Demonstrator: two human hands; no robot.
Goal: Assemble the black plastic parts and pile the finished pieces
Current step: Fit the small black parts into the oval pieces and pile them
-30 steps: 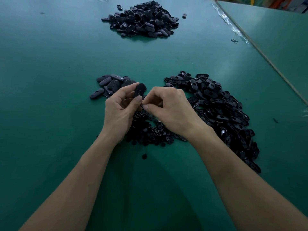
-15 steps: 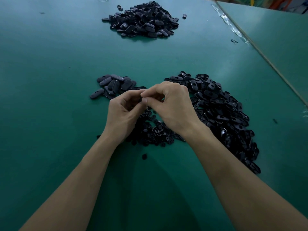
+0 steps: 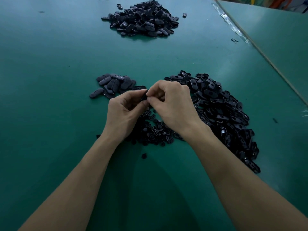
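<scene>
Pinching one black part (image 3: 144,97) edge-on between your left hand (image 3: 123,112) and right hand (image 3: 173,105), both curled onto it above the loose small pieces (image 3: 155,130), you have the likely finished pile (image 3: 115,84) just beyond your nearer left hand.

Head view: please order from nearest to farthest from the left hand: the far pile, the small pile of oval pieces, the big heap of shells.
1. The small pile of oval pieces, just beyond the left hand, to its left.
2. The big heap of shells, on the right, past the right hand.
3. The far pile, at the top.
</scene>
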